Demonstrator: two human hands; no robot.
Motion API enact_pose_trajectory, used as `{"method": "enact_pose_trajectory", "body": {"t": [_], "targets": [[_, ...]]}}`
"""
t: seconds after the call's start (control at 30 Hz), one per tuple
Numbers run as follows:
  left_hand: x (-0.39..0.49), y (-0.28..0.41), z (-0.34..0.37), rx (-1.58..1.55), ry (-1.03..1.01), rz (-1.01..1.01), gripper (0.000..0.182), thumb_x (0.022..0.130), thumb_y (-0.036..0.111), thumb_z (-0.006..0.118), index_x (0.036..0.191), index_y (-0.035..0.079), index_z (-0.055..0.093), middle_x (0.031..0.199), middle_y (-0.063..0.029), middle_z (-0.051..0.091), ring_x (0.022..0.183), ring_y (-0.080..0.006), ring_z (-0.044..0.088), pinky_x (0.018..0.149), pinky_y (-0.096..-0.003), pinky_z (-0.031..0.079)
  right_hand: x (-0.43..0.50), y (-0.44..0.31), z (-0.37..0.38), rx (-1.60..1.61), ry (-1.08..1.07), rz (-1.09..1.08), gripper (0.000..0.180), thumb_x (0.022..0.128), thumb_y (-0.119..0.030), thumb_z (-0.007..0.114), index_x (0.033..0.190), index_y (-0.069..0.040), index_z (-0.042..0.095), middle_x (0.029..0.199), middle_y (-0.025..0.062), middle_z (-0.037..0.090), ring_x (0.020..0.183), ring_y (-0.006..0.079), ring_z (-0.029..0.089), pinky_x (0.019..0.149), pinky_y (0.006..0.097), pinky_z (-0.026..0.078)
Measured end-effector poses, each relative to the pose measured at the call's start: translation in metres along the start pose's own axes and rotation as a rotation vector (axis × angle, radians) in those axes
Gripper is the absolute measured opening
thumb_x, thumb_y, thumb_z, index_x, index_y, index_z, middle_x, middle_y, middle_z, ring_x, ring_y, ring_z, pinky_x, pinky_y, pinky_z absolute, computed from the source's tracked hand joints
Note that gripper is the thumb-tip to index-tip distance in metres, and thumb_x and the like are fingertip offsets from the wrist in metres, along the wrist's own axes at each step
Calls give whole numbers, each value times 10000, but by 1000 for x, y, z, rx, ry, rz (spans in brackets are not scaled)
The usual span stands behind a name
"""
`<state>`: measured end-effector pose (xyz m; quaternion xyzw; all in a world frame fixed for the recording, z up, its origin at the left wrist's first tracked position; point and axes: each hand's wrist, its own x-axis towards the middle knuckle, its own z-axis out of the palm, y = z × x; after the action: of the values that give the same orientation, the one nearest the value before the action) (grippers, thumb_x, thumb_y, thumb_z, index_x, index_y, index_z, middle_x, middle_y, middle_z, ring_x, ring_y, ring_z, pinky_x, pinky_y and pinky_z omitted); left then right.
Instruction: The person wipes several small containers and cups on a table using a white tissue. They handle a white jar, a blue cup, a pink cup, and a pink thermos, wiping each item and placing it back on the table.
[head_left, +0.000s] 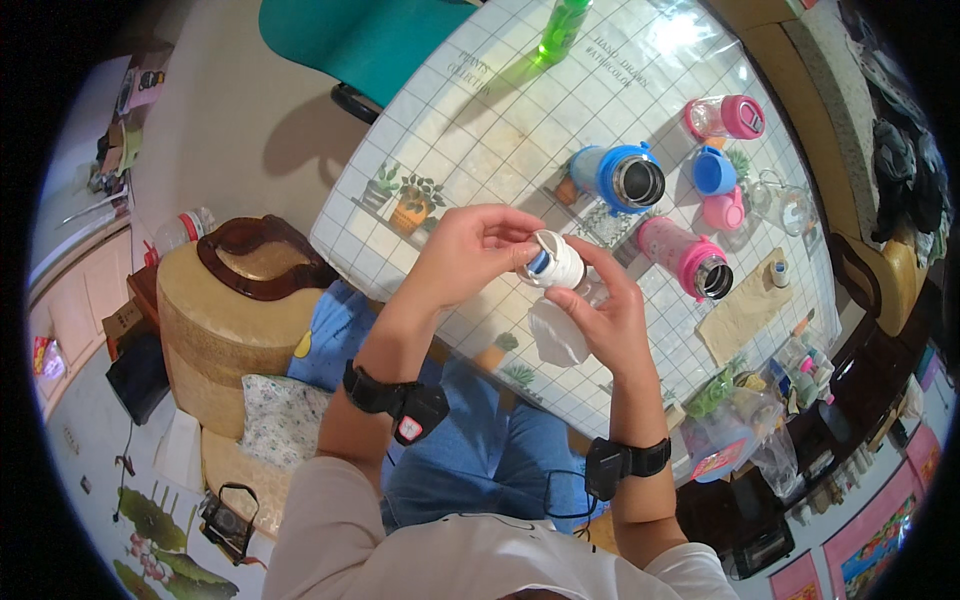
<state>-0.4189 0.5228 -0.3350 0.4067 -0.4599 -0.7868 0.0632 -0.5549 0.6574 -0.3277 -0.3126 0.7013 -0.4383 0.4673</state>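
Observation:
Over the table's near edge, both hands hold a white bottle lid (564, 264) with a blue part in its top. My left hand (469, 255) pinches the blue part between thumb and fingers. My right hand (616, 311) grips the lid's other side. A crumpled white tissue or cloth (556, 337) shows just under my right hand; whether the fingers hold it, I cannot tell. Beyond the hands stand a blue vacuum flask (596, 171) and a pink vacuum flask (666, 241), both with uncovered steel mouths.
At the right are a pink-capped clear bottle (709, 118), a blue cup (714, 172), a pink cup lid (724, 210) and a clear glass mug (793, 210). A tan cloth (742, 311) bears a small white cap (781, 274). A green bottle (559, 37) stands at the far side.

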Motion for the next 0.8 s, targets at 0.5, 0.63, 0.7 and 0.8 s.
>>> {"method": "enact_pose_trajectory", "body": {"t": [0.5,0.63,0.7,0.8], "targets": [[-14,-13,-23,200,-262,319,357,720,-73,615,1059,35,581,1256,-128,456,1123,-208,511,899,-324,480,2,23,9,329,-171,224,495,743,-145,720,1187,-14,546,1043,82,619,988,154,552,863,299,427],[-20,-8,-24,292,-279,244,395,692,-97,639,1052,43,563,1253,-134,455,1101,-203,521,896,-324,481,0,16,8,316,-191,164,547,720,-132,732,1214,-21,525,1047,82,613,989,150,550,862,298,426],[-17,-13,-27,124,-234,169,412,691,-76,663,1069,33,538,1211,-127,483,1080,-188,526,879,-311,483,-3,11,8,256,-197,151,586,713,-147,743,1233,-18,506,1063,83,606,1010,154,543,880,304,418],[-16,-29,-29,-73,-157,120,433,691,-45,693,1077,19,508,1139,-115,524,1043,-168,535,860,-297,480,-10,6,11,233,-171,209,626,708,-163,753,1253,-14,483,1067,80,607,1010,154,544,896,313,413]]}}
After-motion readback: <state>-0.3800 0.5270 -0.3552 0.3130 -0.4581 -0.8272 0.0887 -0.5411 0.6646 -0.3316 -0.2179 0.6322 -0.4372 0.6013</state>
